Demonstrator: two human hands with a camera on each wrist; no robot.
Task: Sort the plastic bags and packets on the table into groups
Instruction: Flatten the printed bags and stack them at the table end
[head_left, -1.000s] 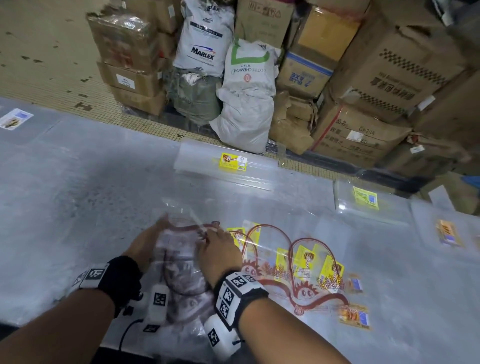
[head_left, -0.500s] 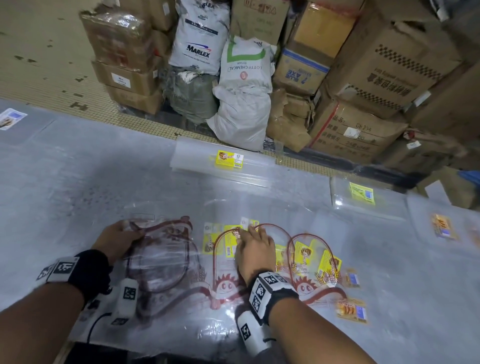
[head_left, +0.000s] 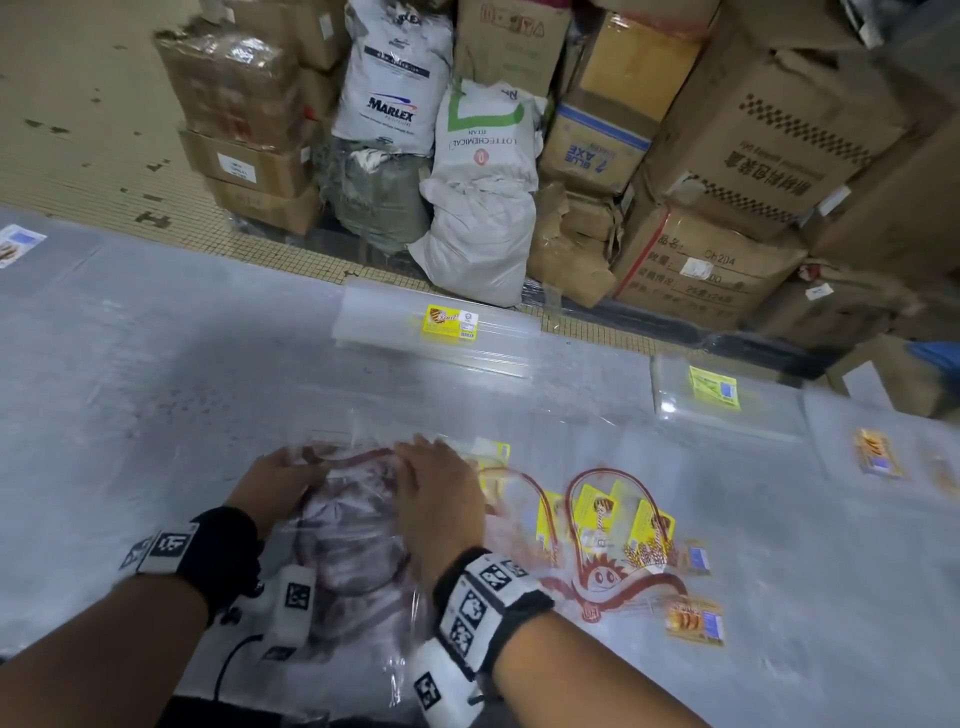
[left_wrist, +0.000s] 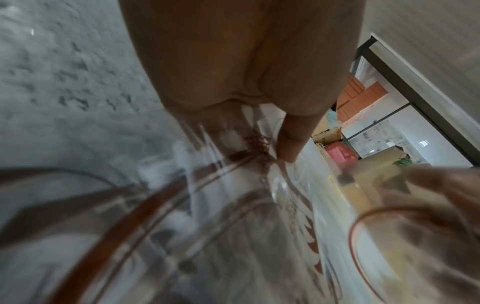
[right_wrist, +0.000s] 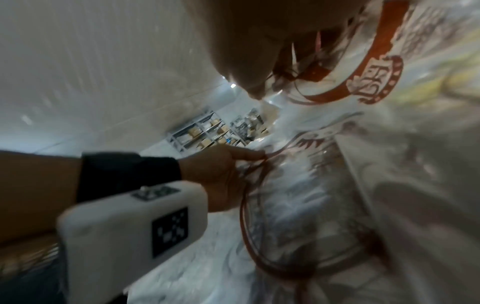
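Nearest the camera, two hands meet on one stack of clear bags (head_left: 353, 535) with red-brown print, at the table's near edge. Left hand (head_left: 275, 483) grips the stack's left far corner, thumb on top and fingers curled under the edge. Right hand (head_left: 436, 499) lies flat on top of the stack, fingers straight and close together, pressing down. Both wrists wear black bands with white marker blocks.

Just right of the stack, loose bags (head_left: 613, 525) of the same red print lie fanned and overlapping; count unclear, at least two red arches show, with yellow labels under the film. Two small orange-blue labelled packets sit at the fan's near right, one (head_left: 693, 621) nearer, one (head_left: 698, 558) farther.

Farther out: one clear stack with a yellow label (head_left: 449, 319) at the far edge, centre; one clear stack with a yellow-green label (head_left: 714, 387) to the right; one orange-labelled packet (head_left: 878, 454) far right, blurred; one blue-labelled packet (head_left: 18, 244) far left.

Table (head_left: 130, 364) is grey, mottled, under clear film. Beyond it is a tiled floor, then stacked cardboard boxes (head_left: 753, 130) and three sacks (head_left: 483, 197), contents hidden.
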